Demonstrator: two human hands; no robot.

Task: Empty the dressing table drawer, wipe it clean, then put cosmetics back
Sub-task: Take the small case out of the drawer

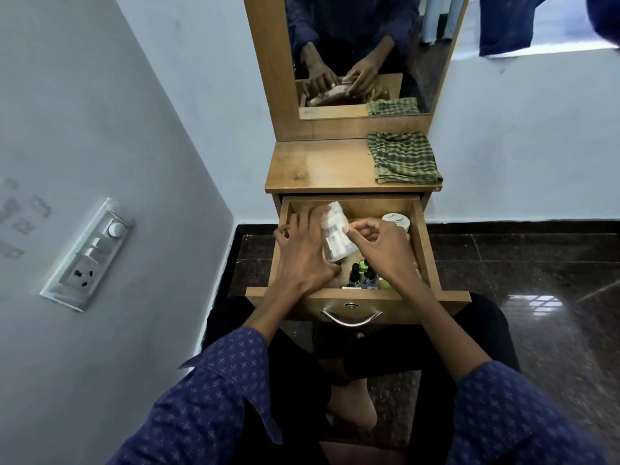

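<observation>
The wooden drawer (423, 236) of the dressing table is pulled out toward me. Both hands are inside it. My left hand (303, 250) grips a clear plastic-wrapped pack of white cosmetics (333, 234) from the left. My right hand (382, 245) pinches the same pack at its right side with thumb and forefinger. A white jar with a printed lid (397, 220) stands at the drawer's back right. Several small dark and green bottles (364, 275) stand near the drawer's front. A folded green checked cloth (404, 159) lies on the tabletop's right side.
The wooden tabletop (318, 166) sits below a tall mirror (362, 52) that reflects my hands. A white wall with a switch panel (89, 255) is close on the left. Dark polished floor (530, 273) lies to the right. My knees are under the drawer's metal handle (350, 318).
</observation>
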